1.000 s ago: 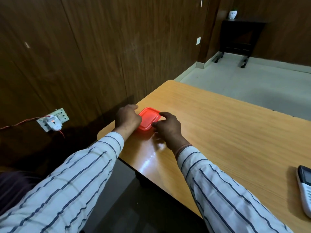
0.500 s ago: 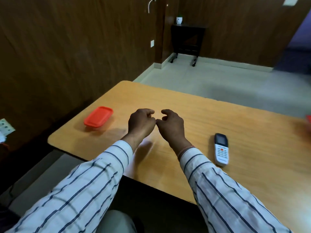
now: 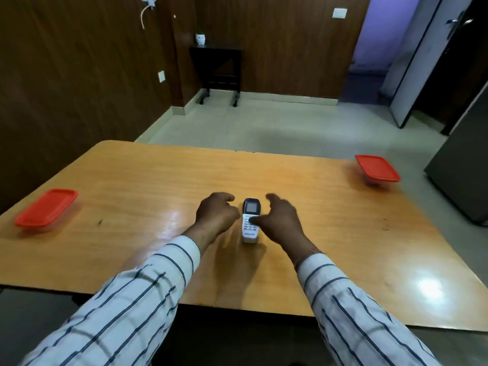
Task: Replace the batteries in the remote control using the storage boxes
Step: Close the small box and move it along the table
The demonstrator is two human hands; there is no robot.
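Note:
A white remote control (image 3: 249,220) with a dark screen lies face up in the middle of the wooden table (image 3: 158,180). My left hand (image 3: 216,212) sits just left of it, fingers curled, holding nothing. My right hand (image 3: 280,220) is spread just right of the remote, its thumb touching the keypad. A storage box with a red lid (image 3: 47,207) stands shut at the table's left edge. A second red-lidded storage box (image 3: 377,169) stands shut at the far right corner.
A dark wood-panelled wall runs along the left. A small black side table (image 3: 219,70) stands on the floor at the back. A grey cabinet (image 3: 462,165) stands right of the table, near an open door.
My hands left the left storage box and moved right across the table to either side of the remote. The view swung right, bringing the second box into sight.

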